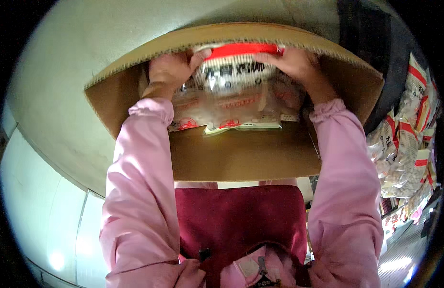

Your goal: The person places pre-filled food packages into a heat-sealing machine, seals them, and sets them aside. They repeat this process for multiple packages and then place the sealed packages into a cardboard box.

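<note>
Both my arms reach into an open cardboard box (pixel 241 156). Inside it, a printed plastic food bag (pixel 241 72) with a red band along its far edge lies between my hands. My left hand (pixel 171 72) grips the bag's left side, with its thumb on the red-banded end. My right hand (pixel 298 65) holds the right side, its thumb also on top; the other fingers are mostly hidden. Below and nearer to me lie several clear bags (pixel 231 108) with red printing, side by side. The print on the held bag is smeared by motion.
The far box flap (pixel 231 31) arches over my hands. To the right, many similar red-and-white bags (pixel 409 139) are piled on a dark surface. A pale floor (pixel 68 96) spreads to the left. A dark red apron (pixel 241 211) covers my front.
</note>
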Available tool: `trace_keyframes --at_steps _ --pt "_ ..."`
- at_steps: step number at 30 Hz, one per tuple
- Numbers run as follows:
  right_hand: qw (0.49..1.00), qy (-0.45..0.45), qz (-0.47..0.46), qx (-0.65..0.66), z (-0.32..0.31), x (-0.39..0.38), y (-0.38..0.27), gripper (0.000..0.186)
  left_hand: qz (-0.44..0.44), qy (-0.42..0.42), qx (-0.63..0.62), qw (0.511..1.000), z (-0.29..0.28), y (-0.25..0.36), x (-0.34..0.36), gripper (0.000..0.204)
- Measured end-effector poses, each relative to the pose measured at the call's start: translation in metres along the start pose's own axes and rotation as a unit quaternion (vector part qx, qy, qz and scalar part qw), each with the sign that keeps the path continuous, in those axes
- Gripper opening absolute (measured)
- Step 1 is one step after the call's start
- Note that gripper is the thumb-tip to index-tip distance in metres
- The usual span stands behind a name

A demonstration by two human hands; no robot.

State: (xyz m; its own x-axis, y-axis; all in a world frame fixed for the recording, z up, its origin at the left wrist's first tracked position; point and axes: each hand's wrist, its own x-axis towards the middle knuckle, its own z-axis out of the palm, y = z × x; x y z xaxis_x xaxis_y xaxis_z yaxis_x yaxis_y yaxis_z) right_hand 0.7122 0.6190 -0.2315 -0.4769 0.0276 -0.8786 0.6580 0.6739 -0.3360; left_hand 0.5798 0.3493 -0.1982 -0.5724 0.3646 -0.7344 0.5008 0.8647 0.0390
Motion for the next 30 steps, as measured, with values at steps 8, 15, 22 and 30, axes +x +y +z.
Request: trace_keyframes --at_steps 8,15,22,30 --pt "0.925 0.345 -0.13 -0.096 0.082 -0.177 0.015 0.088 0.16 0.276 -0.031 0.947 0.033 0.019 -0.156 0.066" --pt "0.922 0.359 -0.141 -0.044 0.106 -0.201 0.011 0.072 0.134 0.206 -0.072 0.967 0.039 0.023 -0.193 0.065" --pt "0.944 0.301 -0.135 -0.033 0.11 -0.201 0.02 0.07 0.139 0.152 -0.084 0.975 0.029 0.017 -0.19 0.067" --pt "0.908 0.379 -0.17 -0.043 0.112 -0.197 0.018 0.061 -0.026 0.022 -0.051 0.998 0.028 0.002 -0.03 0.05"
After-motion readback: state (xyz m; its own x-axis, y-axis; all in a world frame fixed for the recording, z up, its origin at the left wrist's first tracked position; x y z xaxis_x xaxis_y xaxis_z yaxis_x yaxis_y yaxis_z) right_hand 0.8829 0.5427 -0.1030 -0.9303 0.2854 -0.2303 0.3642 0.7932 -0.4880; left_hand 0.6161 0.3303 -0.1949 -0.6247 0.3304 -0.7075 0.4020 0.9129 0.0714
